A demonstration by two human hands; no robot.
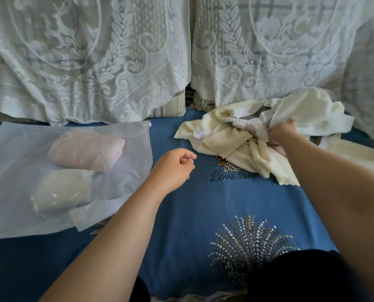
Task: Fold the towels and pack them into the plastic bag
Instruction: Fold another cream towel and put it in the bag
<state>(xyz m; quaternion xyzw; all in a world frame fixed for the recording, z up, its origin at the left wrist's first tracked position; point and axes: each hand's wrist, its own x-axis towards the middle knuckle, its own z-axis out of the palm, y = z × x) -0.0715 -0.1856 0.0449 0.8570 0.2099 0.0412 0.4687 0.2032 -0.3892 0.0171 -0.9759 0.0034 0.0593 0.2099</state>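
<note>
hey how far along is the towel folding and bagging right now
Done: a pink folded towel and a white folded towel already lie inside the plastic bag. In hand: the right hand grips the crumpled cream towel; the left hand holds nothing. Left: folding and bagging it.

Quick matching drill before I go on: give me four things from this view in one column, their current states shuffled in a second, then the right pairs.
Things:
1. pink towel
2. cream towel
3. left hand
4. plastic bag

States:
A. lies flat on the blue cover, with two folded towels inside
B. crumpled, gripped by the right hand
C. folded, inside the bag
D. loosely curled, holding nothing

Pairs: 1-C, 2-B, 3-D, 4-A
</note>
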